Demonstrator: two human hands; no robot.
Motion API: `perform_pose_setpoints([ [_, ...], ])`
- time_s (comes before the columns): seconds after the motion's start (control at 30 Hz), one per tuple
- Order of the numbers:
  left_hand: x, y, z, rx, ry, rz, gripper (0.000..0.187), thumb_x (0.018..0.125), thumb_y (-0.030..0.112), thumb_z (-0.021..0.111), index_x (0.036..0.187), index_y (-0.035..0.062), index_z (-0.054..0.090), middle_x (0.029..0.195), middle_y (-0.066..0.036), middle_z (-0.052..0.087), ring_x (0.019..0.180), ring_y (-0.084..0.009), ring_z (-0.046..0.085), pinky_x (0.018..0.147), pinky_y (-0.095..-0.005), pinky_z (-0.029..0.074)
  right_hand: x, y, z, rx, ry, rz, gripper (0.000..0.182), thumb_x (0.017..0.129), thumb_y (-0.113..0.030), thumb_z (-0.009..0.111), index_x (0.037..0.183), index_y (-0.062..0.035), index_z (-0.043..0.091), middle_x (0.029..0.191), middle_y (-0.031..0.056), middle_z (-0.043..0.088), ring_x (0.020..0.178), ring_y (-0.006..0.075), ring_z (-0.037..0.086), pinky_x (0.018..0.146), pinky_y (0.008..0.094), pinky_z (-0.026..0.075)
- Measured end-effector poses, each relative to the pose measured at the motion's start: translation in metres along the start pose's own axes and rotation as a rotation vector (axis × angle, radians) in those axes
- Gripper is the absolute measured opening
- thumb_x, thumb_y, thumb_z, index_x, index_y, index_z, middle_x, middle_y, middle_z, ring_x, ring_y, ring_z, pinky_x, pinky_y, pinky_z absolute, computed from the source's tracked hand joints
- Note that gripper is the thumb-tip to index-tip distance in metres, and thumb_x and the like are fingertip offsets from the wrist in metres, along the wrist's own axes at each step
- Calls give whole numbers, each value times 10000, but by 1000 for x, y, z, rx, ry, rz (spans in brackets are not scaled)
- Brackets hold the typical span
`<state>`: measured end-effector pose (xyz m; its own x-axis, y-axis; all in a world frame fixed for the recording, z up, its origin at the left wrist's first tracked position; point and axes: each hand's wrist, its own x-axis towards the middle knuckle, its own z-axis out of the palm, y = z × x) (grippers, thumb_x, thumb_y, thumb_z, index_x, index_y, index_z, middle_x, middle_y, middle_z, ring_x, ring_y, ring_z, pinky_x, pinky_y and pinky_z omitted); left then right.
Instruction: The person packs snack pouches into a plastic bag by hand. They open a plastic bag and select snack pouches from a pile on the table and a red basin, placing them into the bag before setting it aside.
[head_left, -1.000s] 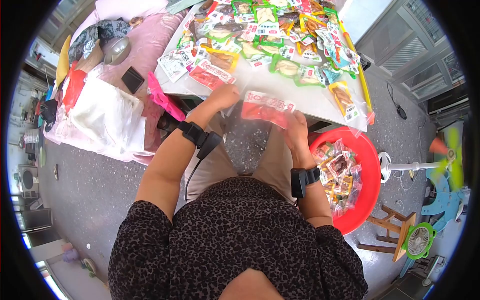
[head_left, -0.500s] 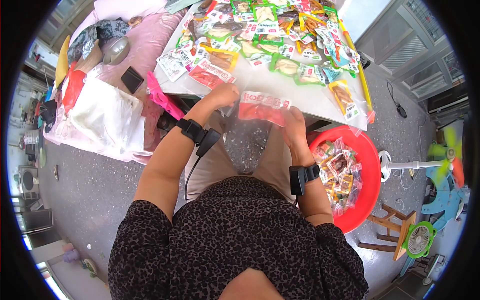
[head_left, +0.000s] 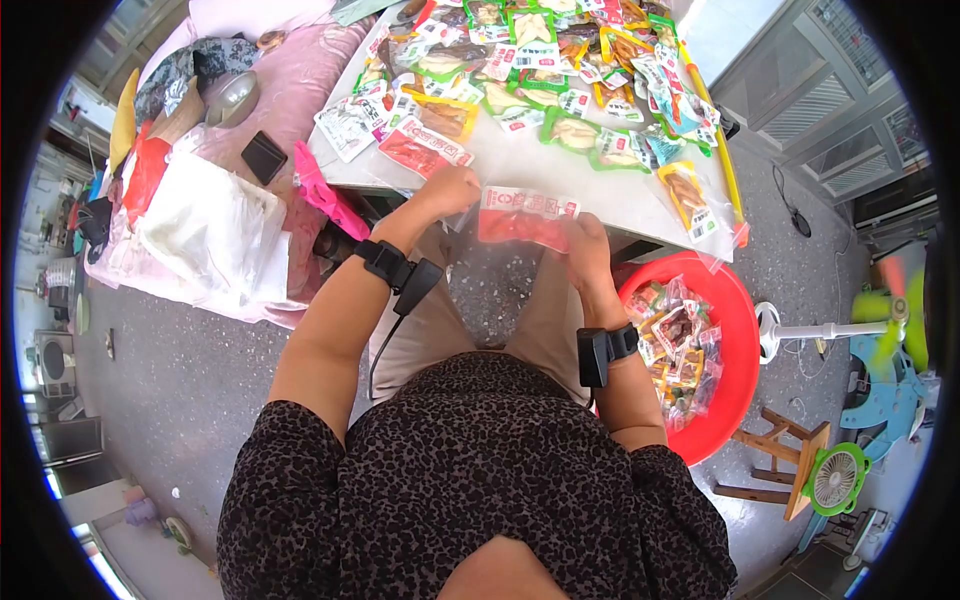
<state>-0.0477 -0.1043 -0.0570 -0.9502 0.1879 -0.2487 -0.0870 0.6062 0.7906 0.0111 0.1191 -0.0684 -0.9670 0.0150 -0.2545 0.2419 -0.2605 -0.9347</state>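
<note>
Right of centre in the frame, the right hand (head_left: pixel 588 245) is pinching the right end of a red-and-clear packet (head_left: pixel 527 217) above the floor. Left of it, the left hand (head_left: pixel 452 192) is curling closed at the table's (head_left: pixel 500 160) near edge, its grip contents unclear.

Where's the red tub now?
Head view, right side: the red tub stands on the floor, beside the table's near right corner.
</note>
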Motion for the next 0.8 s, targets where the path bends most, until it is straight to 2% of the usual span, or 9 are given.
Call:
perform_pose_setpoints([
  [0.1, -4, 5, 2, 260, 118, 235, 130, 642, 129, 503, 667, 10, 550, 639, -126, 555, 579, -231, 540, 536, -318, 416, -5, -10, 6, -26, 39, 25, 90, 786, -125, 477, 754, -41, 468, 614, -5, 472, 510, 58, 439, 414, 209, 403],
  [0.13, -5, 8, 3, 328, 145, 243, 135, 643, 137, 501, 669, 13, 547, 650, -140, 550, 604, -256, 536, 550, -334, 411, -7, -13, 8, -39, 58, 39, 92, 784, -121, 475, 753, -35, 469, 611, -2, 471, 517, 61, 435, 428, 211, 399],
  [0.2, -8, 14, 8, 466, 203, 257, 146, 645, 154, 497, 675, 18, 539, 674, -169, 540, 655, -306, 528, 579, -368, 403, -9, -15, 10, -299, 98, -165, 96, 774, -110, 476, 743, -20, 472, 604, 6, 467, 530, 63, 419, 451, 212, 379],
  [0.33, -11, 23, 19, 387, 203, 270, 174, 675, 197, 491, 682, 28, 533, 676, -171, 534, 689, -329, 521, 595, -400, 401, -28, -33, 31, -667, 136, -545, 98, 746, -85, 489, 713, 7, 476, 588, 18, 458, 527, 63, 387, 458, 210, 332],
  [0.43, -12, 27, 25, 301, 237, 259, 154, 672, 165, 485, 683, 18, 527, 658, -172, 525, 669, -316, 520, 586, -376, 404, -20, -20, 37, -494, 92, -509, 82, 735, -70, 493, 692, -2, 478, 583, 4, 448, 528, 53, 388, 448, 203, 324],
  [0.5, -14, 30, 23, 299, 267, 255, 154, 677, 159, 480, 686, 12, 522, 679, -177, 523, 667, -309, 522, 589, -367, 406, -11, -13, 31, -314, 80, -306, 66, 734, -65, 491, 687, -18, 484, 591, -7, 448, 530, 45, 391, 445, 195, 319],
  [0.6, -3, 17, 11, 127, 199, 113, 214, 681, 206, 484, 731, 1, 519, 896, -180, 548, 691, -289, 535, 599, -348, 410, -5, -15, 9, -187, 5, -145, 65, 743, -84, 483, 699, -41, 504, 615, -21, 459, 536, 33, 394, 446, 179, 318],
  [0.73, -9, 7, 5, -302, 69, 35, 189, 679, 180, 472, 721, 2, 519, 1166, -164, 411, 617, -184, 523, 557, -282, 413, -18, -41, 3, -250, -148, 84, 108, 767, -148, 478, 776, -58, 537, 651, -20, 487, 538, 24, 402, 442, 162, 334],
  [0.8, -12, 6, 1, -402, -18, -13, 177, 681, 171, 473, 719, 5, 523, 1263, -149, 309, 596, -134, 503, 535, -259, 410, -14, -40, 3, -440, -374, 11, 210, 786, -198, 465, 893, -29, 528, 721, 18, 517, 617, 78, 464, 513, 212, 385],
])
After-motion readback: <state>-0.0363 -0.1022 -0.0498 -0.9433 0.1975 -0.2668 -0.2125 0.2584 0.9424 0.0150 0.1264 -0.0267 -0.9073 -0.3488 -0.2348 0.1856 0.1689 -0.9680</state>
